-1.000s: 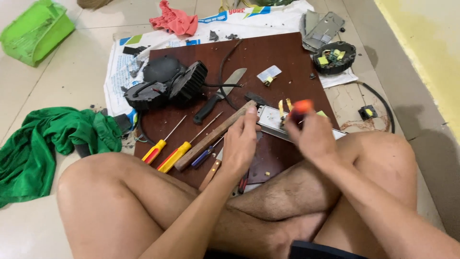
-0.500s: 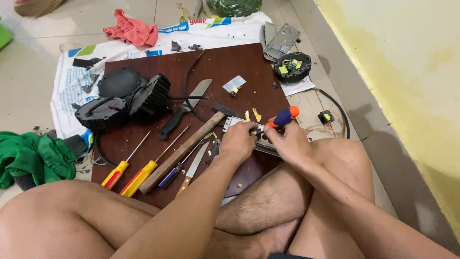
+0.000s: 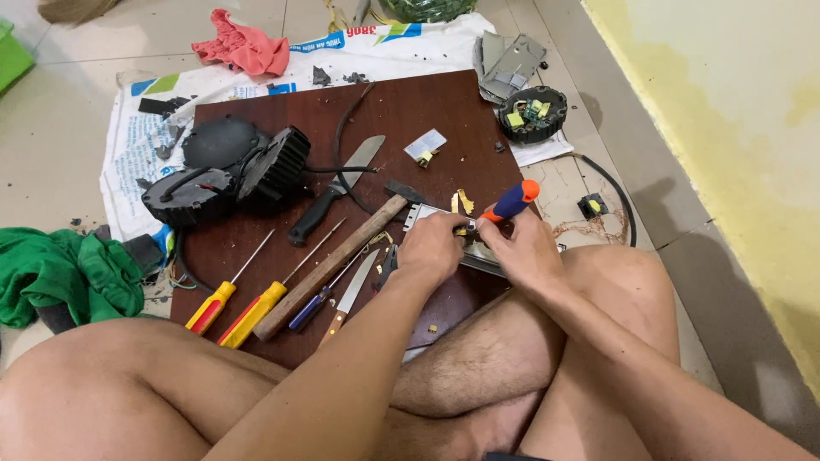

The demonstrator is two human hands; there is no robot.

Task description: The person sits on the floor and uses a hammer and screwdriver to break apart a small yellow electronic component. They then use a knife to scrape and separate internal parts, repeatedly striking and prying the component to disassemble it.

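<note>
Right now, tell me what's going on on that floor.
A person sits cross-legged at a dark wooden board. The right hand grips a blue-and-orange-handled screwdriver, its tip down at a flat metal part that the left hand steadies. Beside them lie a hammer, two yellow-handled screwdrivers, a knife and black housing pieces.

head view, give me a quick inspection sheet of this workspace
surface: dark brown board on printed sheet over tiled floor
job's things: metal plate under both hands; blue and orange screwdriver
clutter: hammer, black-handled knife, two yellow screwdrivers, black housings, round circuit part
hands: left hand pressing the plate; right hand gripping the screwdriver
cables: black cable on board, another on floor
surroundings: green cloth, red rag, yellow wall
</note>
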